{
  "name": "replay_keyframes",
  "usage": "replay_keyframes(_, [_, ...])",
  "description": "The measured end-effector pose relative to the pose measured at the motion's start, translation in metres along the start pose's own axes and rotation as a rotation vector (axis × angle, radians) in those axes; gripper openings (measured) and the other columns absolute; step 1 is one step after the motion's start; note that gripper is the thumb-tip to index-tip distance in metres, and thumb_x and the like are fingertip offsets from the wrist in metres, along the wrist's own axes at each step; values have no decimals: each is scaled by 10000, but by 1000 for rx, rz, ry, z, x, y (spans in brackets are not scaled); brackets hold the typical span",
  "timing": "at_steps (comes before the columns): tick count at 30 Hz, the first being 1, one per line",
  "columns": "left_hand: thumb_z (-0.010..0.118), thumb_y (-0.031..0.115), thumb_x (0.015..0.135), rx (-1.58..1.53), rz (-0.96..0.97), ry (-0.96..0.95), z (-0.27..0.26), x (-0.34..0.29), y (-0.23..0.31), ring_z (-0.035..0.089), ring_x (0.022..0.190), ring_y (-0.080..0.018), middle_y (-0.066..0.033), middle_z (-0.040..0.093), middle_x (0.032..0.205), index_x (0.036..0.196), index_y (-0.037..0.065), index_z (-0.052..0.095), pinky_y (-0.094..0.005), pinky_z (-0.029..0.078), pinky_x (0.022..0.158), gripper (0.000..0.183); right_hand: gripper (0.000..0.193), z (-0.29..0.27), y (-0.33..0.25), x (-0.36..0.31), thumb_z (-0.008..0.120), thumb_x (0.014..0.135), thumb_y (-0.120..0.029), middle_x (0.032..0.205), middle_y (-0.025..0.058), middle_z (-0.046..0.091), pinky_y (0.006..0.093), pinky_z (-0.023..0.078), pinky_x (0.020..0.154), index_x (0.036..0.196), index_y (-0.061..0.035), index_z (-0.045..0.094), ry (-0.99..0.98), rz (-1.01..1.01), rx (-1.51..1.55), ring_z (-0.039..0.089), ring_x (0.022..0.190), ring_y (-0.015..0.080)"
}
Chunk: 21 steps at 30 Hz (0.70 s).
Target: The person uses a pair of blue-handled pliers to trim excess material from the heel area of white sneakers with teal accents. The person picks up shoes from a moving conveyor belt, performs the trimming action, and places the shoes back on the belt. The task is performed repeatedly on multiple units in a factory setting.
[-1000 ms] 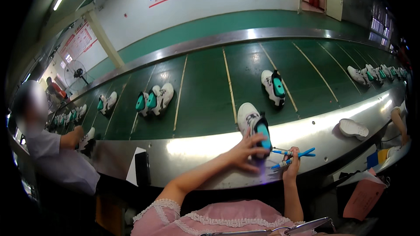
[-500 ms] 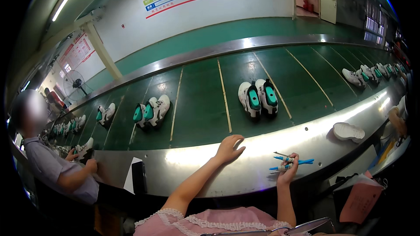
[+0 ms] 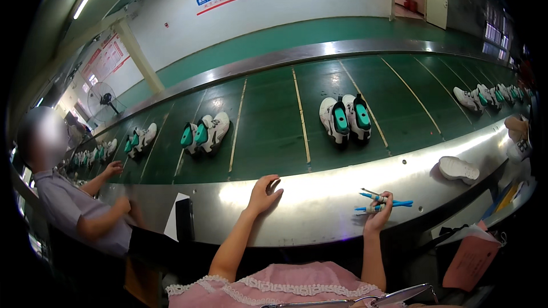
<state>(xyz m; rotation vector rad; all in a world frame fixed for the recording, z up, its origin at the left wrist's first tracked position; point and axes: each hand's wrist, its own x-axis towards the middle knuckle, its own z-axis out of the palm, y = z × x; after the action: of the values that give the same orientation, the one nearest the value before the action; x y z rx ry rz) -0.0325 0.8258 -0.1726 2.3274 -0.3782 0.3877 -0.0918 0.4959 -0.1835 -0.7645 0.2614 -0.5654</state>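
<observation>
Pink fabric with a white lace trim [image 3: 274,288] fills the bottom edge, and both bare forearms rise from it toward a shiny steel ledge [image 3: 319,194] that borders a green conveyor belt [image 3: 268,131]. The left hand [image 3: 264,193] rests on the ledge with fingers spread and holds nothing. The right hand [image 3: 378,217] sits at the ledge's near edge, fingers pinched around a bundle of blue pens and a thin brush [image 3: 382,201] that pokes out to the right.

Farther right along the ledge a single white shoe sole [image 3: 459,169] lies alone, well apart from both hands. Below the ledge to the right hangs a pink paper sheet [image 3: 471,262]. To the left of the ledge another person in a grey shirt [image 3: 68,205] sits with an arm out to the belt.

Beyond the ledge, on the belt, a pair of white shoes with teal insoles [image 3: 345,118] stands closest, with open belt between it and the left hand. A second pair [image 3: 205,133] stands farther left, and more pairs [image 3: 482,98] trail off toward both ends. Yellow lines divide the belt into sections.
</observation>
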Motion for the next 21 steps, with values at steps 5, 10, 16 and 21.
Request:
replay_keyframes(5, [608,423,771,267,-51,57,-1,3,-26,495,1029,-303,-117,566,1025,1004,54,583,-511,244,1002,438,213,0,4,-1,392,931,-310,611,-20,396,206,319,468,852,-126,462,51,19,-17,378,546,57])
replay_keyframes(10, [618,392,756,308,-22,123,4,0,-25,502,957,-304,-137,551,942,957,33,602,-458,283,989,412,239,6,-2,-8,397,926,-311,621,-22,383,189,315,482,847,-96,464,59,13,-25,376,558,57])
replay_keyframes(16, [605,372,774,333,-40,132,2,-4,-20,488,980,-303,-153,545,951,990,10,583,-420,286,992,422,223,1,5,-2,412,914,-291,623,-19,381,194,326,537,827,-93,467,35,-18,-65,378,573,62])
replay_keyframes(21, [595,382,778,360,-28,187,2,-7,-23,495,953,-317,-161,559,945,968,8,591,-394,326,947,420,202,-2,10,0,459,903,-283,659,-5,428,190,368,513,844,-95,502,16,-35,-25,421,592,67])
